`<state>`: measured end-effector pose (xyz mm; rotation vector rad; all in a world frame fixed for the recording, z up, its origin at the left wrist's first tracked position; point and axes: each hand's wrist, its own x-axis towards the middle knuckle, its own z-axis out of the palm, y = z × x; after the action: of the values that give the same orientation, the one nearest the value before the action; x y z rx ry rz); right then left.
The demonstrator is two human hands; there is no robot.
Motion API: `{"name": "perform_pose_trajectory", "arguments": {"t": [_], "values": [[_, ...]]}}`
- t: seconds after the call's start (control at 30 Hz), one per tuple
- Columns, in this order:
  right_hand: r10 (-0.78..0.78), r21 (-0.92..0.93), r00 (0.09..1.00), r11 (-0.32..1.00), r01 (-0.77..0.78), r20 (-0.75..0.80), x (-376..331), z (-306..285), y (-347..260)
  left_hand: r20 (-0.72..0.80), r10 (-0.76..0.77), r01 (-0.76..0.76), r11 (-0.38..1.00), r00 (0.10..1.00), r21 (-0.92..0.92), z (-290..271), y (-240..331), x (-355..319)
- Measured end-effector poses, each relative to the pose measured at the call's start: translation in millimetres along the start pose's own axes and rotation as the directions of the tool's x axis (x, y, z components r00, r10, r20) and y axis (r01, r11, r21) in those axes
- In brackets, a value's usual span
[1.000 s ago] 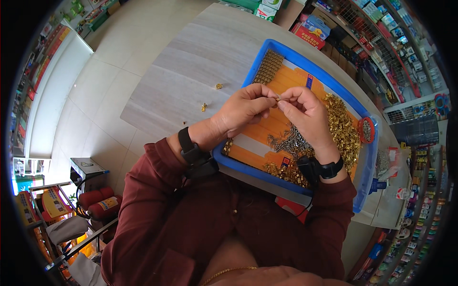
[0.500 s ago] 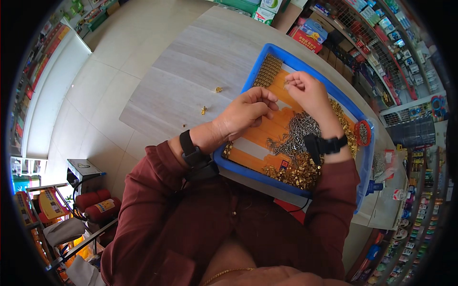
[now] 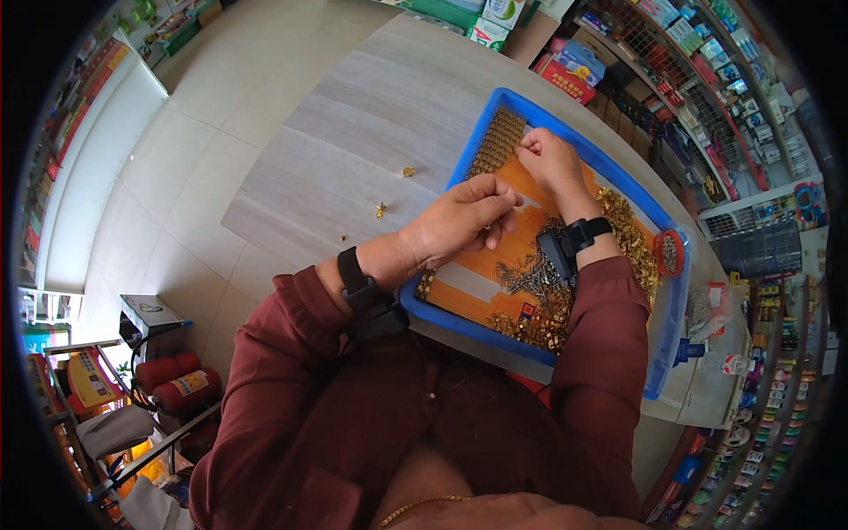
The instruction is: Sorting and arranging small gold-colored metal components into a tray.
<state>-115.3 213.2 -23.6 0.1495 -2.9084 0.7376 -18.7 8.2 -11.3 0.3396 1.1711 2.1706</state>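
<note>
My right hand [image 3: 549,161] presses, fingers curled together, on the rows of brass fittings [image 3: 495,141] at the far end of the blue tray [image 3: 495,331]; what it pinches I cannot tell. My left hand [image 3: 464,225] hovers mid-tray, fingertips closed on something too small to see. Loose brass pieces [image 3: 629,240] and grey screws [image 3: 528,276] crowd my wrists; a careless sleeve could likely scatter them onto the table [image 3: 353,132], where strays [image 3: 381,209] already lie.

Left hand [image 3: 464,221] pinched over blue tray [image 3: 658,353]; right hand [image 3: 549,161] fingertips down by the rows of brass pieces [image 3: 495,141]. Loose brass heap [image 3: 632,243] alongside. Few brass bits on table [image 3: 353,132].
</note>
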Motion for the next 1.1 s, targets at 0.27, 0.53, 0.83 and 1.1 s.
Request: {"name": "perform_pose_trajectory", "arguments": {"t": [0.27,0.53,0.83,1.1], "values": [[-0.059,0.013,0.998,0.998,0.058,0.029,-5.7,-12.6,5.6,-0.027,-0.038,0.039,0.999,0.999,0.012,5.2,10.2,-5.6],[-0.081,0.076,0.817,0.996,0.045,0.571,-83.2,-69.1,-35.6,-0.031,-0.053,0.055,0.996,0.998,0.073,3.6,7.1,-3.9],[-0.156,-0.114,0.8,0.956,0.269,0.579,-112.3,-45.2,-55.3,-0.049,-0.03,0.032,0.999,0.998,0.035,5.8,4.9,-3.2],[-0.131,-0.135,0.795,0.957,0.258,0.593,-115.9,-49.6,-57.9,-0.045,-0.016,0.019,0.998,0.999,0.056,3.1,0.4,-0.3]]}}
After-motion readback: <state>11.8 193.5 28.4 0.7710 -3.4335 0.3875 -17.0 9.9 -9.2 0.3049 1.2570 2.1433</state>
